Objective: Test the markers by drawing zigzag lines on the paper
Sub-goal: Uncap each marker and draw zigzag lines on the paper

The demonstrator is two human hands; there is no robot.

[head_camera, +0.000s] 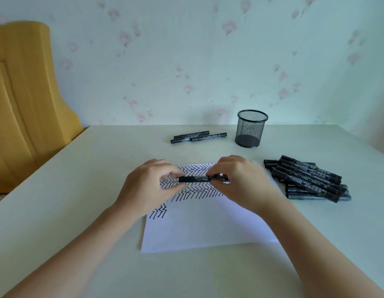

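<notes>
A white sheet of paper (208, 226) lies on the table, its upper part filled with rows of black zigzag lines. Above it I hold one black marker (197, 179) level between both hands. My left hand (148, 188) pinches its left end. My right hand (242, 181) grips its right end with curled fingers. A pile of several black markers (309, 179) lies to the right of the paper. Three more black markers (197, 136) lie at the back of the table.
A black mesh pen cup (251, 129) stands at the back, right of the three markers. A yellow wooden chair back (25, 104) rises beyond the table's left edge. The pale table (79, 190) meets a flowered wall behind.
</notes>
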